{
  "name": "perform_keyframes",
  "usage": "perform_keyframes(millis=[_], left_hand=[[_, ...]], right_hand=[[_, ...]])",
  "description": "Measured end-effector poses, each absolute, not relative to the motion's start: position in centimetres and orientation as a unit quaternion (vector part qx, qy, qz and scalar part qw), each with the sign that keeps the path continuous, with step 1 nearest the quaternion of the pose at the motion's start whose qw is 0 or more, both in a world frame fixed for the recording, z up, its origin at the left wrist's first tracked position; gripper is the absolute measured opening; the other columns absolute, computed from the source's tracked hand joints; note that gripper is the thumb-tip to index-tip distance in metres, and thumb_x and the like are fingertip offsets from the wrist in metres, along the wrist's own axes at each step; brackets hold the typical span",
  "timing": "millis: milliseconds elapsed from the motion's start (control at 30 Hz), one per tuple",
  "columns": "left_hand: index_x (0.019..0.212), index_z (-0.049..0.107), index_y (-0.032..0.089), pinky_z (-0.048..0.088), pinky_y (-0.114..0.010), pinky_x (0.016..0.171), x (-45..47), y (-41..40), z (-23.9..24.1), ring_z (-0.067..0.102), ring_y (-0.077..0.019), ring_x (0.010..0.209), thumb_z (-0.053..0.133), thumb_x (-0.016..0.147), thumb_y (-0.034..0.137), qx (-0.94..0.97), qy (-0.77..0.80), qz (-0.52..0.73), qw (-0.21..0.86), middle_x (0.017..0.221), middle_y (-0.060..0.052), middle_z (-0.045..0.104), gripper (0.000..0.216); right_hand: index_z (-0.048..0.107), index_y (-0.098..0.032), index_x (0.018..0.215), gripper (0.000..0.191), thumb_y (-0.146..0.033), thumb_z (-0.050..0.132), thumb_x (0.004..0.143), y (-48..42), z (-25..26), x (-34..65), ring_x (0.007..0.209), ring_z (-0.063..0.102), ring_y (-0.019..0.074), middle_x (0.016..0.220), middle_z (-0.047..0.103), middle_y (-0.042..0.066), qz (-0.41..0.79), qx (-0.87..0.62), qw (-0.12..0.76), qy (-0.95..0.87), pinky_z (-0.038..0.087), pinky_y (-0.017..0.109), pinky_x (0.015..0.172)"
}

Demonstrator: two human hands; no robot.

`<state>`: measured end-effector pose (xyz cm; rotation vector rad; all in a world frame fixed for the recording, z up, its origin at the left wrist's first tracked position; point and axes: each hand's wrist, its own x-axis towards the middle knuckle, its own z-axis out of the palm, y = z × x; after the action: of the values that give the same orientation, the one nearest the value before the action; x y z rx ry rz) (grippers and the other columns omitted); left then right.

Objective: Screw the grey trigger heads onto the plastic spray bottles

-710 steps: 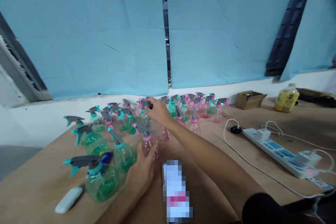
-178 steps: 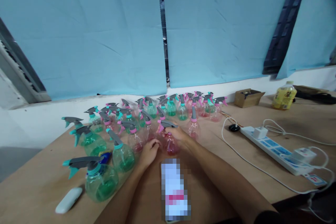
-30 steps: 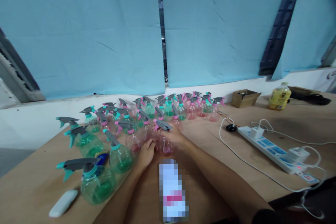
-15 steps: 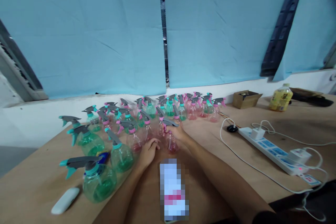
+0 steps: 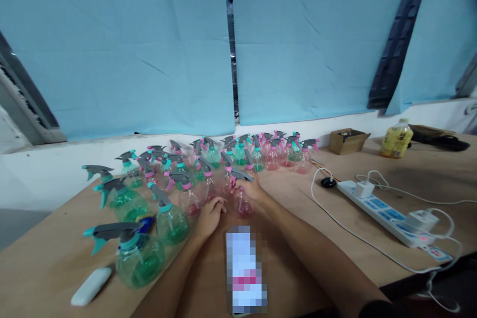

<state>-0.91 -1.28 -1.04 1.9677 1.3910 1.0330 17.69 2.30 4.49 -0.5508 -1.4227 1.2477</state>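
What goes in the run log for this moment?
right hand: grips pink spray bottle | left hand: rests on table beside it

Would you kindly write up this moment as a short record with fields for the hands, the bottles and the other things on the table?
Right hand: grips a pink spray bottle just below its grey trigger head.
Left hand: rests on the table beside that bottle, fingers curled, holding nothing.
Other bottles: green spray bottles at left, pink ones behind, all upright.
Also there: power strip, cardboard box, yellow drink bottle, white oblong object.
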Motion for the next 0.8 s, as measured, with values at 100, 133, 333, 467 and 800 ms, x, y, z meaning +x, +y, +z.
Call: perform_keyframes(millis=[100,133,333,467,800], left_hand=[[0.093,0.066,0.021,0.046,-0.03,0.076,-0.86,-1.36,-0.9,0.064,-0.0211,0.079,0.038,0.09,0.037,0.725,0.512,0.38,0.258,0.075,-0.003,0.068,0.032],[0.092,0.066,0.021,0.046,-0.03,0.076,-0.84,-1.39,-0.85,0.064,-0.0211,0.079,0.038,0.09,0.036,0.725,0.513,0.38,0.258,0.075,-0.002,0.068,0.031],[0.092,0.065,0.021,0.046,-0.031,0.079,-0.79,-1.5,-0.73,0.064,-0.0212,0.079,0.037,0.091,0.037,0.726,0.516,0.376,0.255,0.074,-0.002,0.068,0.033],[0.091,0.065,0.021,0.045,-0.031,0.078,-0.87,-1.37,-0.9,0.064,-0.0211,0.078,0.037,0.091,0.039,0.725,0.515,0.379,0.256,0.074,-0.002,0.068,0.033],[0.091,0.065,0.022,0.045,-0.03,0.077,-0.77,-1.55,-0.66,0.064,-0.0214,0.079,0.037,0.091,0.039,0.727,0.516,0.375,0.253,0.075,-0.002,0.068,0.033]], right_hand=[[0.069,-0.02,0.076,0.025,-0.017,0.05,0.06,2.32,4.61,17.84,0.06,0.057,0.0131,0.077,0.068,0.0,0.517,-0.218,0.549,-0.62,0.051,0.027,0.06],[0.07,-0.021,0.078,0.026,-0.017,0.05,0.061,2.33,4.65,17.87,0.062,0.058,0.0131,0.08,0.068,0.0,0.512,-0.217,0.548,-0.625,0.051,0.027,0.061],[0.066,-0.019,0.068,0.018,-0.017,0.051,0.059,2.38,4.55,17.8,0.058,0.058,0.0138,0.065,0.064,0.0,0.525,-0.231,0.546,-0.611,0.049,0.026,0.058],[0.066,-0.02,0.068,0.017,-0.018,0.051,0.059,2.54,4.35,17.78,0.06,0.059,0.0146,0.065,0.063,0.0,0.519,-0.243,0.544,-0.613,0.049,0.027,0.059],[0.068,-0.02,0.072,0.02,-0.017,0.052,0.06,2.75,4.05,17.62,0.058,0.057,0.0134,0.068,0.064,-0.001,0.515,-0.232,0.557,-0.608,0.05,0.027,0.058]])
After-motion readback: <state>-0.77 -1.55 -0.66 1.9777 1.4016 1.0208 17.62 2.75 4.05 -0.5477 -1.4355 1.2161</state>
